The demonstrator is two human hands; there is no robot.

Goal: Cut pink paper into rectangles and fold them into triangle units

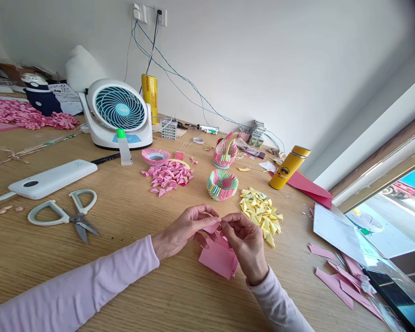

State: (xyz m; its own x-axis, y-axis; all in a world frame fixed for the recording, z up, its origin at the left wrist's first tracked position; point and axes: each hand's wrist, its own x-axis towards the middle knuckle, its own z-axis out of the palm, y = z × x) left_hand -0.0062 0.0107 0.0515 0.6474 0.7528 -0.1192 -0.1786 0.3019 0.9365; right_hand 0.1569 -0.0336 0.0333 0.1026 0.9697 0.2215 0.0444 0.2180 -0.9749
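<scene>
My left hand [190,230] and my right hand [244,240] meet at the front middle of the table, both closed on a small piece of pink paper [212,228]. Thumbs and fingertips pinch it from either side; the fingers hide part of it. Directly beneath lies a stack of pink paper rectangles [217,263]. Just beyond my hands stands a green, pink and yellow folded-paper bowl [222,185]. To its right is a heap of folded yellow paper triangles [261,210], and to its left a pile of folded pink paper triangles [169,176].
Scissors [78,216] lie spread at left near a white handheld device [53,179]. Behind them are a glue bottle [125,150] and a fan [119,113]. A paper basket [225,151] stands at the back. On the right are a yellow flask [288,168] and pink paper strips [335,286].
</scene>
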